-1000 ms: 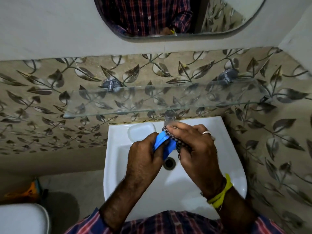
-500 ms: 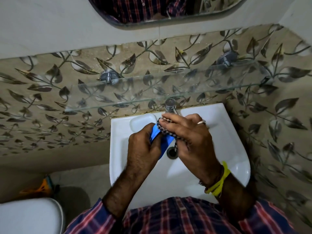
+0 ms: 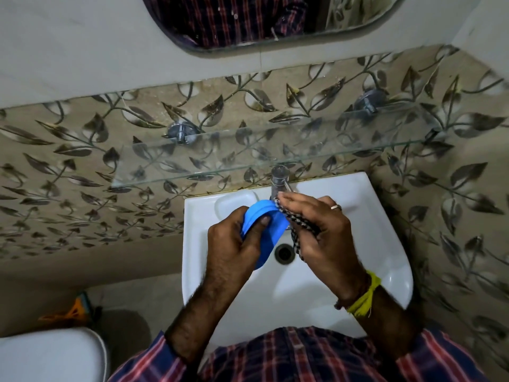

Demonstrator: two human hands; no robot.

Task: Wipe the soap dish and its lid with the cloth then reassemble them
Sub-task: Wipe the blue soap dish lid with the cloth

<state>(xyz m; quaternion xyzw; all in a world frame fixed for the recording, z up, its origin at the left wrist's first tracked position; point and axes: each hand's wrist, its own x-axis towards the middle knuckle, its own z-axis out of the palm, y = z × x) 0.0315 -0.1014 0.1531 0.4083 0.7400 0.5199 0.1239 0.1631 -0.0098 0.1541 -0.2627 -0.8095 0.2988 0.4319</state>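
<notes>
White sink under glass shelf; both hands over the basin near its back edge, above the drain. Left hand grip closed on blue soap dish piece, thumb on top. Right hand grip closed on checked cloth, pressed to the piece's right edge.

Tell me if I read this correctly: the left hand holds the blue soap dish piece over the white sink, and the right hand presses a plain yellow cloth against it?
Not quite. The cloth is not plain yellow; the head view shows it dark and light checkered. The rest holds: the left hand holds the blue soap dish piece over the white sink, and the right hand presses the cloth against it.
</notes>
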